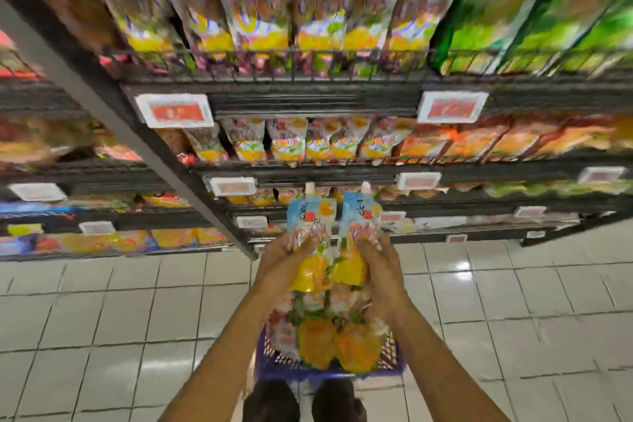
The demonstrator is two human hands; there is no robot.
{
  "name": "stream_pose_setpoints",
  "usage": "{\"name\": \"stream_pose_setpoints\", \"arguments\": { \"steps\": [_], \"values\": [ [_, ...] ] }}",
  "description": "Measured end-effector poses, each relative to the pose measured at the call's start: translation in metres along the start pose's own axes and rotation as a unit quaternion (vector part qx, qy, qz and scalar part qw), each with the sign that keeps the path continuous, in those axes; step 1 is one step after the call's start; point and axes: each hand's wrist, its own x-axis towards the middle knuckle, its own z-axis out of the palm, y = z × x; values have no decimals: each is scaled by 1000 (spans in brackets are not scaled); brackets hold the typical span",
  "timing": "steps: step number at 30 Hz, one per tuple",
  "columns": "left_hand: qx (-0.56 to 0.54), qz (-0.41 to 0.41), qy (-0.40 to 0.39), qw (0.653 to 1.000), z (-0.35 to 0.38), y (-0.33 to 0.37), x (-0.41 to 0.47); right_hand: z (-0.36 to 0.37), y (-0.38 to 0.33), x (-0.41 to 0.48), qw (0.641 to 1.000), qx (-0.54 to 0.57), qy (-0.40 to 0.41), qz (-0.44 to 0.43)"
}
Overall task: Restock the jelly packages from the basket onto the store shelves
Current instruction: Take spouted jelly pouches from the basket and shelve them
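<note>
From my head camera, looking down past my arms: my left hand (286,259) is curled around a spouted jelly pouch (310,223), gripping it by its lower half. My right hand (375,259) grips a second pouch (359,219) the same way. I hold both pouches upright, side by side and nearly touching, with their white caps pointing up toward the shelves (308,103). They are raised above the basket, in front of the lower shelf rows.

The purple basket (270,368) sits on the tiled floor (102,319) just ahead of my shoes (270,401), directly beneath my hands. It is piled with more jelly packages (318,339), orange and yellow fronts showing, heaped to about rim level. The blur keeps me from counting them.

The shelves ahead hold rows of similar pouches standing upright behind wire front rails. The one row I can make out well (287,144) is packed close together, below a white price tag (176,111) clipped to the shelf edge. Green packs (534,10) fill the upper right, and orange packs (479,140) sit to the right of the middle row. The top rows are heavily blurred.
</note>
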Motion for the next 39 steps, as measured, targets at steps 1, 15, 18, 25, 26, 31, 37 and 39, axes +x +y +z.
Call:
{"name": "stream_pose_setpoints", "arguments": {
  "steps": [1,15,18,25,26,31,37,39],
  "values": [
    [11,30,-4,999,4,26,-6,5,-29,-10,1000,-6,-4,-24],
    [27,372,12,928,22,291,-112,66,-303,-143,918,-7,-112,-379],
    [-6,424,4,906,21,342,-143,78,-361,-175,884,21,-149,-443],
    [-50,485,0,873,14,439,-192,114,-501,-257,774,25,-156,-613],
    [-50,490,1,870,15,448,-196,120,-519,-264,760,27,-140,-634],
    [-44,504,10,862,21,478,-200,147,-591,-273,705,41,-66,-705],
    [-60,512,6,857,23,494,-198,172,-631,-252,702,-51,-49,-709],
    [-63,516,3,854,21,498,-198,178,-636,-247,719,-85,-72,-686]
  ]
}}
